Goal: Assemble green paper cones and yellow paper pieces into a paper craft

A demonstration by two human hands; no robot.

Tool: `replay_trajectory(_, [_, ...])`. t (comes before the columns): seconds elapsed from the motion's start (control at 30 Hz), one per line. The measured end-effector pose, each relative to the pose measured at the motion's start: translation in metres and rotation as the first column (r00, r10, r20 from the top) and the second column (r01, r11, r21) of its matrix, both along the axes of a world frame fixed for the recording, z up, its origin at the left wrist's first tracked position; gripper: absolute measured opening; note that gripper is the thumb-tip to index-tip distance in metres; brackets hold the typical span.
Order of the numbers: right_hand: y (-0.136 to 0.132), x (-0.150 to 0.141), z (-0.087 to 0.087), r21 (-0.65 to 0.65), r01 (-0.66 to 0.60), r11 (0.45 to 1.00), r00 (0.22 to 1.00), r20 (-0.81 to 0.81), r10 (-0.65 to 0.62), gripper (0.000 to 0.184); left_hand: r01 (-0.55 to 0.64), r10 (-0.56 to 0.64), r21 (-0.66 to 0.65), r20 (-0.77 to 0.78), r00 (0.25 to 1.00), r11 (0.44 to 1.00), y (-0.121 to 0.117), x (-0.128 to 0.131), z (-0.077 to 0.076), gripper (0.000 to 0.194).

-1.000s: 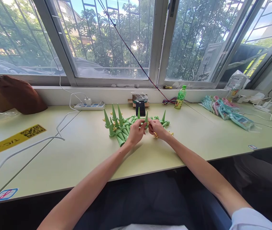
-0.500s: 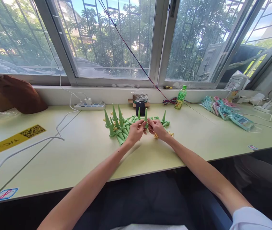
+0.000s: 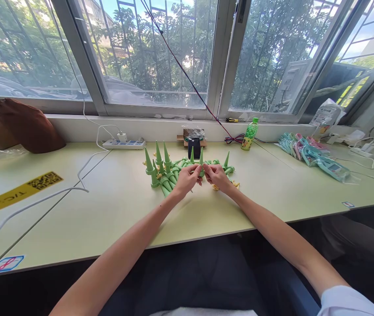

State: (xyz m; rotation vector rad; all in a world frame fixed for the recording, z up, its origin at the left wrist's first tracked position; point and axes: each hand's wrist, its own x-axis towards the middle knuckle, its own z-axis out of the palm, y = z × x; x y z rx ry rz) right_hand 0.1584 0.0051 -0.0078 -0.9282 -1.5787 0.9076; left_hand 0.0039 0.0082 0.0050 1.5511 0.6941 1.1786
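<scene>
My left hand [image 3: 187, 179] is closed around the lower part of an upright green plastic cone [image 3: 201, 156], whose tip points up between my hands. Fingers pinched, my right hand [image 3: 217, 175] meets the cone's base from the right; what lies in the pinch is too small to make out. Left of my hands, several green cones [image 3: 149, 161] with collars stand or lie in a cluster, some with small yellow pieces. Another green cone [image 3: 226, 159] rises just beyond my right hand. Small yellow pieces [image 3: 234, 184] lie beside my right wrist, partly hidden by it.
Behind the cones are a black box-like object [image 3: 194, 148] and a small open carton [image 3: 180, 138]. A green-capped bottle [image 3: 250, 134] stands back right, with bagged teal and pink items [image 3: 315, 153] farther right. A power strip [image 3: 130, 144] and white cable [image 3: 83, 169] lie left.
Both hands stay almost in place around the cone, with only slight finger movement. The whole view has shifted a little.
</scene>
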Motion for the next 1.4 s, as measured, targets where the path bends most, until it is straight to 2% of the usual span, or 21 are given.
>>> replay_trajectory(0.4, [0.0,0.002,0.001,0.226,0.087,0.97,0.966,0.221,-0.138,0.062,0.079,-0.074,-0.167,0.033,0.997,0.983,0.001,-0.005,0.001,0.04])
replay_trajectory(0.73, [0.001,0.001,0.0,0.391,0.153,0.908,0.9,0.325,-0.292,0.059,0.166,-0.156,-0.266,0.06,0.986,0.949,0.009,-0.008,-0.005,0.046])
replay_trajectory(1.03, [-0.004,-0.008,0.0,0.468,0.208,0.859,0.85,0.347,-0.395,0.045,0.154,-0.137,-0.21,0.089,0.986,0.966,0.01,-0.006,-0.01,0.049])
replay_trajectory(1.4, [-0.006,-0.009,0.0,0.465,0.207,0.861,0.836,0.372,-0.403,0.044,0.195,-0.181,-0.2,0.089,0.98,0.96,0.012,-0.008,-0.015,0.055])
